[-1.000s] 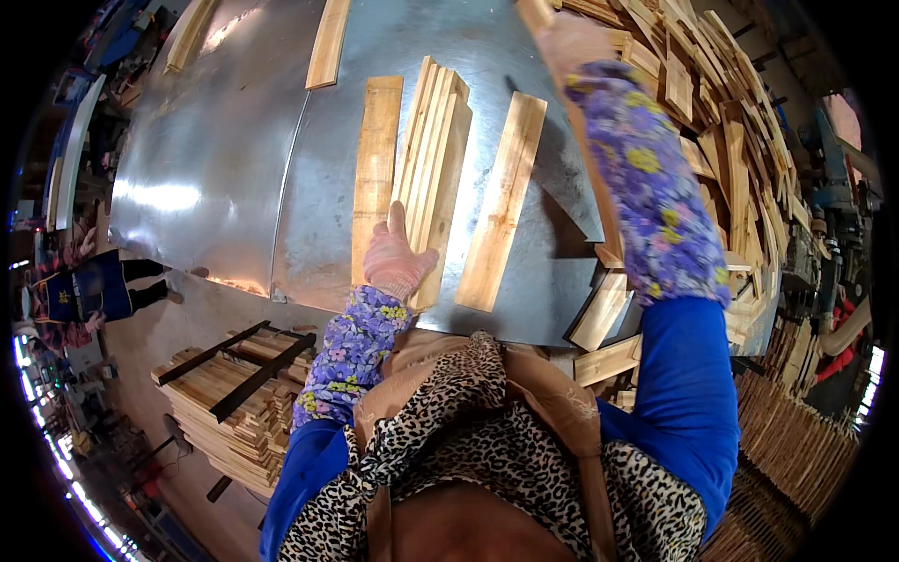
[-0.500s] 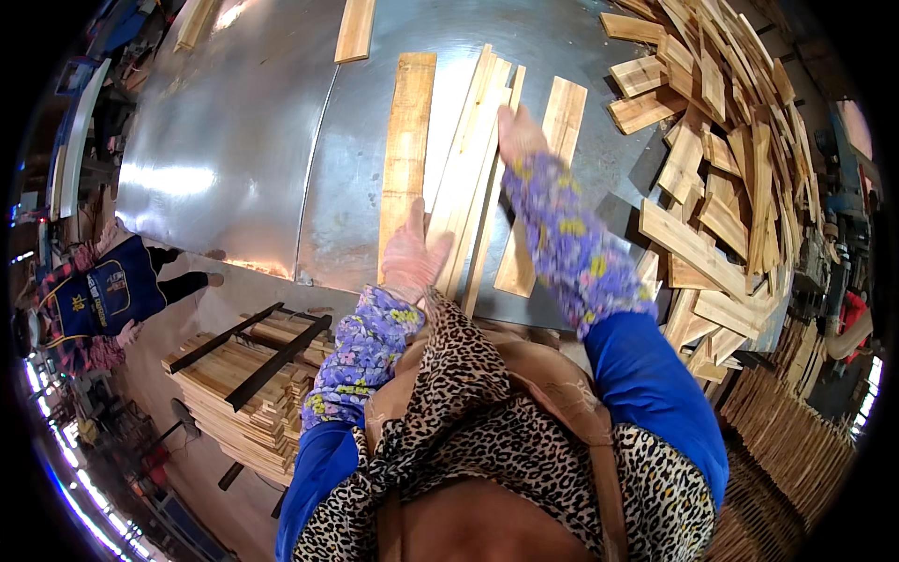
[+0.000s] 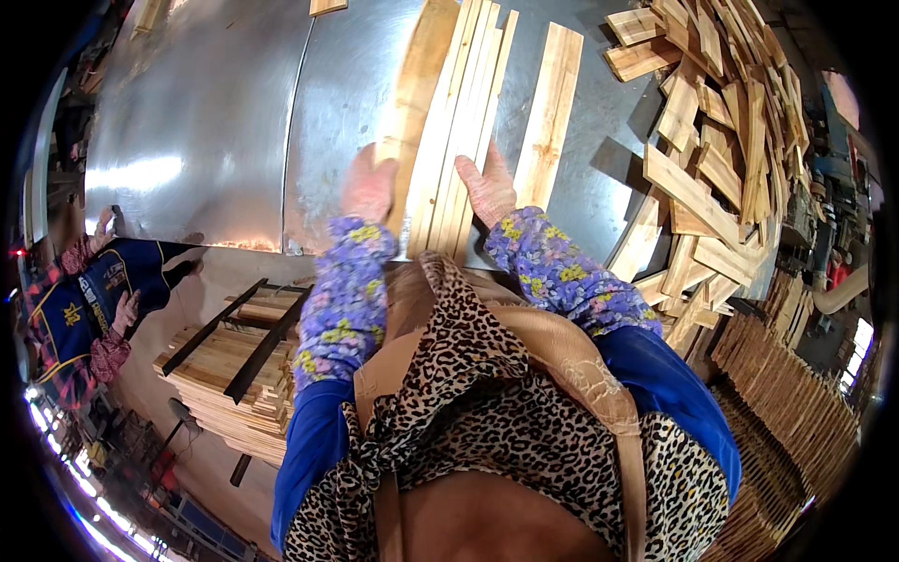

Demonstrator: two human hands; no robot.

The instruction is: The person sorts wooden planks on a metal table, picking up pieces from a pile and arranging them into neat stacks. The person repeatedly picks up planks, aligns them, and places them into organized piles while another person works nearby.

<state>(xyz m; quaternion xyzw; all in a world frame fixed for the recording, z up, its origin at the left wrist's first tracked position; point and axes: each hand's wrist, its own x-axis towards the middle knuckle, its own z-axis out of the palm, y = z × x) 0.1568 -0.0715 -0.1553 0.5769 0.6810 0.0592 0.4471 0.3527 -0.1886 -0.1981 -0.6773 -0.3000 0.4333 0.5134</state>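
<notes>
In front of me several narrow, pale wooden boards (image 3: 456, 122) stand side by side on the metal table, pointing away from me. A wider, browner board (image 3: 409, 112) leans against their left side, slightly blurred. My left hand (image 3: 368, 184) grips this wide board's near left edge, its thumb against the face. On the opposite side my right hand (image 3: 491, 190) holds the narrow boards, thumb over the top and fingers along the right side. Farther right a separate board (image 3: 551, 108) lies flat, touched by neither hand.
A big heap of loose boards (image 3: 688, 122) covers the table's right side. The metal tabletop (image 3: 187, 140) stretches left, with a seam. At lower left stands a board stack (image 3: 229, 398) with dark bars on top. Another person (image 3: 89, 300) in a blue apron is at far left.
My right hand has come back toward me from the boards' far part to their near right side. The wide board has shifted right and tilted up against the narrow ones, with my left hand at its edge.
</notes>
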